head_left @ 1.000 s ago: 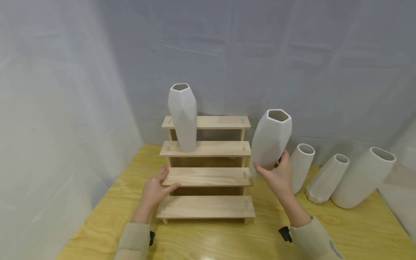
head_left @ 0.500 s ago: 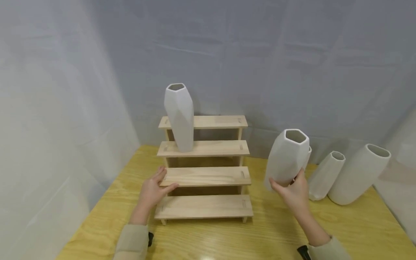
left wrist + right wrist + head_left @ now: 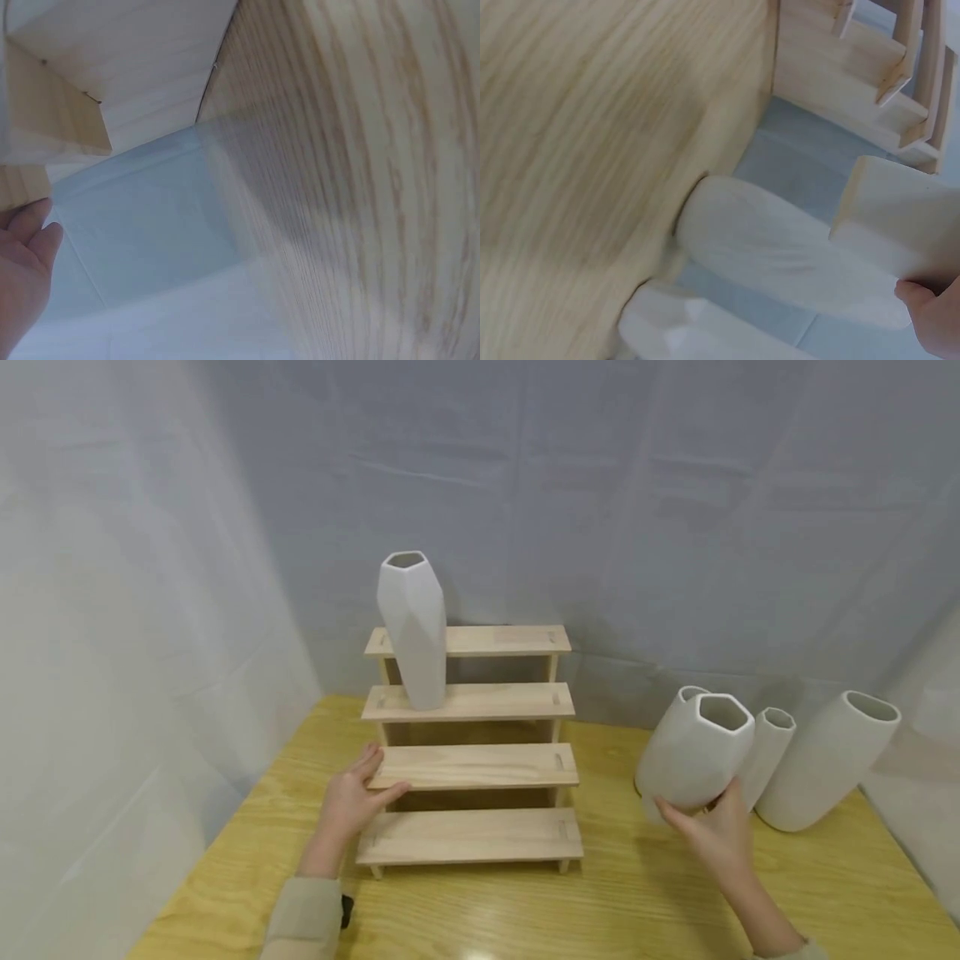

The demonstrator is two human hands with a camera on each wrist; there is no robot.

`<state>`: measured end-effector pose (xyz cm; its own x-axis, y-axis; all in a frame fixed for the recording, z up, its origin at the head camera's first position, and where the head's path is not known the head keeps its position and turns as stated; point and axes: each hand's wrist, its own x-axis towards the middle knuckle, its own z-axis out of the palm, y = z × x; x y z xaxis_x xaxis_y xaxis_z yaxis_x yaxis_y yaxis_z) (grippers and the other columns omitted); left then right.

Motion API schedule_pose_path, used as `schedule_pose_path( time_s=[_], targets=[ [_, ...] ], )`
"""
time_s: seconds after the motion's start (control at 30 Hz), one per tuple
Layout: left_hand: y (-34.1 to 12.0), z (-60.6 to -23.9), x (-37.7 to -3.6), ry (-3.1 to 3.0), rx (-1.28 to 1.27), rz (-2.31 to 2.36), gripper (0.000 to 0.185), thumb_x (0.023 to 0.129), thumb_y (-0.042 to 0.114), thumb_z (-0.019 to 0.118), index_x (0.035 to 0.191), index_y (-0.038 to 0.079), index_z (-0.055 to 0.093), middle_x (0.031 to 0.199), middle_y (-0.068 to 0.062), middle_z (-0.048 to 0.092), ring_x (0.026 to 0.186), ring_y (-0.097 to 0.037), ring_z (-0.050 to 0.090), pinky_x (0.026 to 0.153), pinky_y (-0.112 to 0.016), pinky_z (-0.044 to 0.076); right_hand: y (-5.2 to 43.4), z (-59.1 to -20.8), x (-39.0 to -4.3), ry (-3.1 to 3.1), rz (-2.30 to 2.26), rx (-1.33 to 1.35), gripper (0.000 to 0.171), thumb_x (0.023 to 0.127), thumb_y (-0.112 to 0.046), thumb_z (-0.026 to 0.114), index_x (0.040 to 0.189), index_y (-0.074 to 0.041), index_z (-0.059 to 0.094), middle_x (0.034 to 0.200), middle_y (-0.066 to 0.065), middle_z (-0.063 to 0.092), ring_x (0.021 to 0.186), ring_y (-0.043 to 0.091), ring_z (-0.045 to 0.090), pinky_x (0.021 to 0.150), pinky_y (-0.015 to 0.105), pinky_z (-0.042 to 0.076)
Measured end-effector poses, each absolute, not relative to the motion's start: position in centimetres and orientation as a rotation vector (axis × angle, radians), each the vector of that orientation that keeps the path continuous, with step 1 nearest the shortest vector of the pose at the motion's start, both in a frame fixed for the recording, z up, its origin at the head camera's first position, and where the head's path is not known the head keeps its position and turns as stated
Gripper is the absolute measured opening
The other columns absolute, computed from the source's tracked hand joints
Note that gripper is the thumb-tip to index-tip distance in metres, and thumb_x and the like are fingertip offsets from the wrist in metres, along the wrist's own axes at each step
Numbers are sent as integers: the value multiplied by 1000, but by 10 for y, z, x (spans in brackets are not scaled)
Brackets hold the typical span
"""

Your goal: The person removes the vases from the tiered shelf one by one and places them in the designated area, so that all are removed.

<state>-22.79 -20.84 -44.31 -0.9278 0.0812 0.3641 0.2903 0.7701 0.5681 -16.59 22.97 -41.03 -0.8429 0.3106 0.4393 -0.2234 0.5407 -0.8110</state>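
With thumb and fingers around its lower part, my right hand (image 3: 716, 843) holds a white faceted vase (image 3: 686, 768), mouth up and slightly tilted. In the right wrist view this vase (image 3: 904, 217) shows its base off the table. My left hand (image 3: 352, 802) grips the left end of a shelf on the stepped wooden stand (image 3: 472, 766), thumb along the front edge. The left wrist view has the fingers (image 3: 34, 232) at the plank's edge. A tall faceted vase (image 3: 416, 635) stands at the left of the stand's second shelf from the top.
At the right of the wooden table (image 3: 480, 910) are a slim vase (image 3: 768, 752) and a large oval-mouthed vase (image 3: 832, 768). Another round-mouthed vase (image 3: 684, 695) is mostly hidden behind the held one. Pale sheeting (image 3: 600, 510) hangs behind and at the sides.
My right hand has carried the faceted vase rightward and down, away from the stand, to in front of the other vases. The left hand keeps its hold on the shelf.
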Motion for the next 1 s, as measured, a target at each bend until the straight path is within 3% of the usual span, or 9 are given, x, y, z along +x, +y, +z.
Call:
schedule_pose_path(
  time_s=[0.17,0.3,0.4,0.57,0.63,0.7,0.8,0.87,1.0],
  targets=[
    [-208,-445,-228,-2642,-291,-930,81,72,48,67,126,-7,42,134,-20,35,123,-31,31,96,-43,33,244,-418,-161,-2239,1201,-137,67,58,1,79,112,5,38,100,14,53,81,-5,44,66,6,37],
    [-209,-445,-228,-2642,-289,-912,81,72,48,66,126,-7,42,134,-20,34,123,-32,32,95,-44,34,254,-422,-157,-2247,1187,-188,70,59,1,78,116,5,38,103,13,51,86,1,45,69,7,36],
    [-209,-445,-229,-2643,-290,-902,82,71,50,66,126,-7,43,134,-20,35,123,-32,32,95,-44,34,261,-425,-153,-2273,1127,-286,68,59,-3,78,113,6,38,98,16,51,85,16,48,64,15,37],
    [-209,-445,-229,-2626,-291,-893,82,71,50,66,124,-8,44,132,-21,36,121,-33,34,92,-45,36,276,-430,-148,-2287,1062,-398,67,59,-9,76,109,11,36,92,27,50,84,40,50,64,40,39],
    [-208,-445,-228,-2623,-287,-889,82,71,50,67,124,-8,44,132,-22,37,120,-34,35,92,-45,37,283,-433,-147,-2268,1072,-411,67,59,-7,76,111,11,37,95,28,51,88,39,49,70,39,38],
    [-208,-444,-227,-2626,-281,-894,82,71,50,67,124,-9,44,132,-22,36,121,-34,35,92,-45,36,290,-436,-147,-2246,1090,-409,67,60,-4,75,113,10,37,97,25,51,90,29,49,74,31,38],
    [-208,-442,-226,-2647,-271,-903,83,72,50,66,125,-8,42,133,-21,35,122,-33,33,94,-45,35,300,-440,-147,-2205,1116,-406,68,59,-1,74,117,6,39,99,12,51,89,9,45,76,15,33],
    [-207,-441,-225,-2656,-270,-908,83,72,51,65,126,-8,41,134,-21,34,123,-32,32,94,-44,34,307,-444,-146,-2182,1138,-413,70,59,0,74,119,5,38,98,5,49,88,4,42,78,11,31],
    [-207,-442,-225,-2655,-280,-896,83,71,50,66,126,-7,42,134,-20,34,123,-32,32,95,-44,34,319,-451,-143,-2184,1160,-494,73,59,-1,75,121,4,36,99,3,46,91,11,42,81,13,30]
  ],
)
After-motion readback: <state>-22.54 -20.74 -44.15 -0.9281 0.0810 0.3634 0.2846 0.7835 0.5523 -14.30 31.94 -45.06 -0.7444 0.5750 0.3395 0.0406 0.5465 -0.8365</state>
